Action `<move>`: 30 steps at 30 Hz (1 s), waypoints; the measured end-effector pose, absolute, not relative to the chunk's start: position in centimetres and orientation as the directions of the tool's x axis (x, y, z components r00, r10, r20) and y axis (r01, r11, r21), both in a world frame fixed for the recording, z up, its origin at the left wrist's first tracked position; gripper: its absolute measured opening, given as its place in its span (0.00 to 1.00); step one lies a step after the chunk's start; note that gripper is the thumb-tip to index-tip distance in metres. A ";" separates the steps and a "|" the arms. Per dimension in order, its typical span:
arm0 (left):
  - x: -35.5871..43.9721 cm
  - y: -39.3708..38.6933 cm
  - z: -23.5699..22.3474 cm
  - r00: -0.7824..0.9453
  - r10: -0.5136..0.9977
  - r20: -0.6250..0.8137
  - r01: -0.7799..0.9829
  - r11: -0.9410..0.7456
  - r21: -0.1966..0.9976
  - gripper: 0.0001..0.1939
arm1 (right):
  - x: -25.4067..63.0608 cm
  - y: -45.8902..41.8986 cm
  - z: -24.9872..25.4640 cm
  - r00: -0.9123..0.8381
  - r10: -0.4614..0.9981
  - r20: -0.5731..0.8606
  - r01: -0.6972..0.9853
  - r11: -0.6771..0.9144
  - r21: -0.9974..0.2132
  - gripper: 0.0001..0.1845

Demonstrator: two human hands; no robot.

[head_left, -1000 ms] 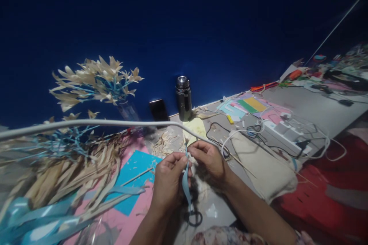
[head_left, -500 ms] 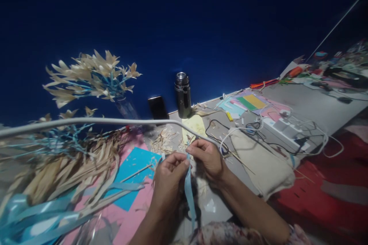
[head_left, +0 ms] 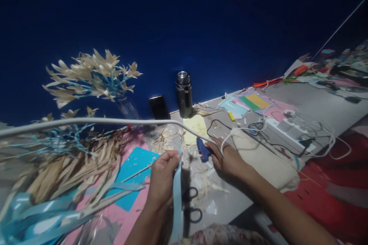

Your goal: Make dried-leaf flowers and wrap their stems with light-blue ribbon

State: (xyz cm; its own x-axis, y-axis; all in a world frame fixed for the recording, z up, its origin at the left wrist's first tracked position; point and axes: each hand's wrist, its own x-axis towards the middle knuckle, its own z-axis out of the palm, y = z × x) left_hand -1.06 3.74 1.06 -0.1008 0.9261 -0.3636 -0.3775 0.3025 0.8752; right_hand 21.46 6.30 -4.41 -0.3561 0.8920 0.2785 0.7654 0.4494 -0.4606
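Between the thumb and fingers of my left hand (head_left: 164,174) is a pale blue ribbon (head_left: 177,195). It hangs down toward my lap, and its narrow upper end sticks up above the fingertips. My right hand (head_left: 228,157) has its fingers around a blue glue gun (head_left: 203,150) low over the table; the fingers partly cover it. Black scissor handles (head_left: 196,215) show on the table between my forearms, with the blades lost in dark shadow. Pale scraps (head_left: 165,139) lie scattered beyond my left hand.
A white cable (head_left: 115,121) crosses in front of the view. Behind stand a dark flask (head_left: 184,95), a phone (head_left: 159,108) and husk flowers (head_left: 97,74). To the left lie dried husks (head_left: 77,166) and blue paper (head_left: 130,172); to the right, a cream cloth (head_left: 258,157) and power strip (head_left: 290,132).
My right hand has let go of the ribbon and moved right onto the glue gun. My left hand has shifted slightly left with the ribbon. The scissor handles have come into view.
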 end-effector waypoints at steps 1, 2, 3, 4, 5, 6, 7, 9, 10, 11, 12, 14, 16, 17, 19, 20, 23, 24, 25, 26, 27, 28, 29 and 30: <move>-1.1 3.9 1.0 -0.098 0.926 -0.364 -0.384 0.302 0.872 0.20 | 21.9 6.4 -4.9 -0.372 0.888 0.271 0.800 0.454 -0.392 0.18; -1.2 4.0 0.9 -0.093 0.926 -0.366 -0.388 0.305 0.870 0.20 | 22.1 6.4 -5.3 -0.380 0.887 0.261 0.823 0.453 -0.342 0.19; -1.2 4.2 0.8 -0.087 0.925 -0.369 -0.392 0.309 0.867 0.20 | 22.2 6.5 -5.6 -0.383 0.889 0.252 0.840 0.448 -0.307 0.19; -1.3 4.3 0.7 -0.081 0.923 -0.376 -0.396 0.316 0.862 0.20 | 22.2 6.5 -5.8 -0.387 0.890 0.241 0.849 0.446 -0.283 0.20; -1.5 4.5 0.5 -0.076 0.920 -0.385 -0.400 0.325 0.857 0.20 | 22.2 6.6 -5.9 -0.391 0.891 0.232 0.855 0.445 -0.266 0.20; -1.6 4.6 0.4 -0.070 0.916 -0.395 -0.404 0.336 0.851 0.20 | 22.2 6.7 -5.9 -0.393 0.892 0.224 0.860 0.443 -0.255 0.20; -1.7 4.8 0.2 -0.063 0.912 -0.405 -0.407 0.347 0.845 0.20 | 22.1 6.9 -5.9 -0.393 0.894 0.215 0.864 0.439 -0.247 0.21; -2.0 5.1 0.0 -0.058 0.907 -0.416 -0.416 0.357 0.836 0.19 | 22.2 7.3 -5.9 -0.393 0.899 0.195 0.871 0.431 -0.236 0.23; -2.2 5.3 0.0 -0.060 0.906 -0.419 -0.418 0.358 0.835 0.19 | 22.4 7.5 -6.0 -0.396 0.899 0.188 0.871 0.432 -0.233 0.24; -2.3 5.5 -0.1 -0.066 0.905 -0.420 -0.418 0.358 0.835 0.20 | 22.5 7.8 -6.1 -0.398 0.898 0.188 0.869 0.434 -0.236 0.25; -2.4 5.7 -0.1 -0.073 0.903 -0.423 -0.416 0.358 0.836 0.20 | 22.7 8.1 -6.3 -0.396 0.897 0.196 0.866 0.436 -0.246 0.25; -2.6 6.2 -0.1 -0.091 0.897 -0.433 -0.407 0.364 0.838 0.20 | 23.1 8.6 -6.6 -0.371 0.896 0.243 0.847 0.434 -0.306 0.22; -2.6 6.6 -0.2 -0.108 0.889 -0.445 -0.396 0.372 0.840 0.20 | 23.3 8.8 -6.8 -0.348 0.883 0.316 0.798 0.456 -0.394 0.21; -2.5 6.8 -0.3 -0.111 0.886 -0.451 -0.390 0.378 0.839 0.20 | 23.3 8.9 -6.7 -0.353 0.866 0.355 0.755 0.487 -0.439 0.20; -2.3 7.1 -0.5 -0.107 0.883 -0.457 -0.381 0.388 0.839 0.20 | 23.1 8.7 -6.5 -0.401 0.801 0.445 0.628 0.594 -0.503 0.21; -2.2 7.2 -0.6 -0.104 0.884 -0.455 -0.376 0.389 0.841 0.19 | 22.8 8.5 -6.3 -0.431 0.759 0.487 0.556 0.649 -0.519 0.20; -1.8 7.5 -1.1 -0.119 0.891 -0.437 -0.353 0.374 0.858 0.18 | 22.1 7.8 -5.8 -0.471 0.675 0.568 0.414 0.738 -0.533 0.14; -1.7 7.5 -1.3 -0.128 0.893 -0.431 -0.344 0.368 0.864 0.18 | 21.9 7.6 -5.6 -0.468 0.663 0.584 0.397 0.748 -0.531 0.12; -1.6 7.5 -1.4 -0.135 0.894 -0.427 -0.335 0.364 0.869 0.18 | 21.7 7.4 -5.5 -0.465 0.655 0.596 0.387 0.756 -0.528 0.10; -1.5 7.5 -1.4 -0.137 0.896 -0.423 -0.325 0.363 0.873 0.18 | 21.5 7.2 -5.4 -0.461 0.648 0.606 0.380 0.761 -0.525 0.09; -1.4 7.5 -1.5 -0.135 0.898 -0.420 -0.316 0.363 0.877 0.18 | 21.4 7.1 -5.2 -0.461 0.644 0.610 0.376 0.765 -0.524 0.08; -1.4 7.5 -1.5 -0.131 0.900 -0.417 -0.307 0.363 0.880 0.17 | 21.3 7.0 -5.1 -0.464 0.643 0.609 0.373 0.765 -0.525 0.07; -1.4 7.5 -1.6 -0.126 0.901 -0.414 -0.297 0.364 0.883 0.17 | 21.2 7.0 -4.9 -0.471 0.645 0.603 0.372 0.764 -0.527 0.07; -1.3 7.5 -1.6 -0.123 0.904 -0.410 -0.290 0.362 0.886 0.17 | 21.1 6.9 -4.7 -0.473 0.649 0.596 0.373 0.760 -0.532 0.06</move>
